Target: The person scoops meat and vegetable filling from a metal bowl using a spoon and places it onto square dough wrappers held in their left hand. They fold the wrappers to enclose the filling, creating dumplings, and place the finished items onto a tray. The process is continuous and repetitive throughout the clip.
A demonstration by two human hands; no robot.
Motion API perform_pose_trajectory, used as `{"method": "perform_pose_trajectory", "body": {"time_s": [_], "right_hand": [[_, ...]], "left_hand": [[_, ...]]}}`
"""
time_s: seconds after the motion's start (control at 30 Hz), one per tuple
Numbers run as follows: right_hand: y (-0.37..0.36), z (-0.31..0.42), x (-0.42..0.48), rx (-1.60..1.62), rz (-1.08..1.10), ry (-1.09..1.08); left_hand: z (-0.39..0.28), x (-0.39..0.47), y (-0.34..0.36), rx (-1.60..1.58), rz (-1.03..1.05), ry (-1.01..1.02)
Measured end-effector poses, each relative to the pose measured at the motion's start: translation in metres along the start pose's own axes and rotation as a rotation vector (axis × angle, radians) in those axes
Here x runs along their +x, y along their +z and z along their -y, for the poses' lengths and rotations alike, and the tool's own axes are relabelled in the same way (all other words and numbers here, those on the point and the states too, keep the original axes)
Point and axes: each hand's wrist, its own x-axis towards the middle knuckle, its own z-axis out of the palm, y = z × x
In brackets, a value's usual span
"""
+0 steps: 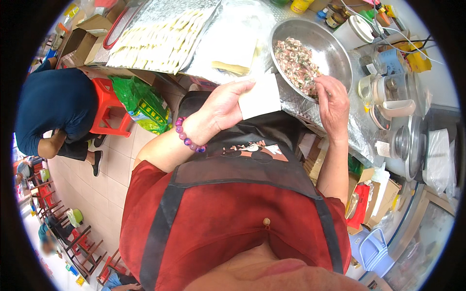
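My left hand, with a beaded bracelet on its wrist, holds a square pale dough wrapper flat across the fingers. My right hand is at the near rim of a steel mixing bowl, its fingertips by the filling. Whether those fingers grip anything is hidden. Minced meat filling with green bits lies against the bowl's left side. A stack of wrappers sits on plastic just left of the bowl. Further left, a tray bears rows of folded, filled wrappers.
Jars and a white lidded container line the counter's right side, with cables above. At left, a person in dark blue bends beside a red plastic stool. A green bag stands on the tiled floor.
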Motion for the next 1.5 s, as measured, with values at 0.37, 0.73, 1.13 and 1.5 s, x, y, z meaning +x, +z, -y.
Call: {"method": "perform_pose_trajectory", "body": {"time_s": [0.37, 0.73, 1.13, 1.5], "right_hand": [[-0.015, 0.01, -0.035, 0.397, 0.061, 0.24], [0.006, 0.03, -0.053, 0.586, -0.182, 0.187], [0.002, 0.045, -0.057, 0.087, 0.146, -0.407], [-0.009, 0.02, -0.033, 0.109, -0.117, -0.091]], "left_hand": [[0.027, 0.02, 0.018, -0.126, -0.061, 0.135], [0.03, 0.016, 0.028, -0.154, -0.035, 0.103], [0.001, 0.016, 0.019, -0.166, -0.012, 0.0], [0.012, 0.017, 0.016, -0.181, -0.006, 0.046]]}}
